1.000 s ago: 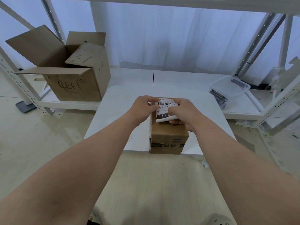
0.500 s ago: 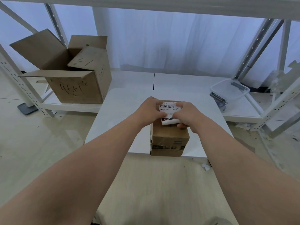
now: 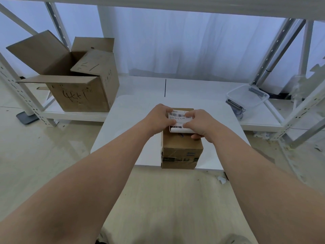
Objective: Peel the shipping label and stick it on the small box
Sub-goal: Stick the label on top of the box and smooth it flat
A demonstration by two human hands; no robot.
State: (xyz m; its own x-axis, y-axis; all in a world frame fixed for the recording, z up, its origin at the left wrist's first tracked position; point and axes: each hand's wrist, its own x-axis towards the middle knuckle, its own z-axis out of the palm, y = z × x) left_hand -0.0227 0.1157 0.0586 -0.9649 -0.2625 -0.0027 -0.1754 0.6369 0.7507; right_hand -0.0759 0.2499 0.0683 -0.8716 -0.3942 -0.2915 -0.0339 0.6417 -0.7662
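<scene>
Here the shipping label (image 3: 179, 118) lies flat between both hands, on the far top of the small box (image 3: 181, 147); left hand (image 3: 158, 118) and right hand (image 3: 200, 123) pinch its side edges, its near edge curling toward the person.

The left hand (image 3: 159, 118) and right hand (image 3: 198, 125) covered both side edges of the shipping label (image 3: 179, 120), so its full width could not be seen. Its lower edge curled upward, hiding the print beneath the black band. The small text above the barcode was too small to read. The top of the small box (image 3: 181, 150) under the label and fingers was hidden. Both forearms ran off the bottom edge. Contents of the clear plastic tub (image 3: 248, 97) at the right were indistinct. The interior of the large open carton (image 3: 79, 95) lay in shadow behind its flaps.
</scene>
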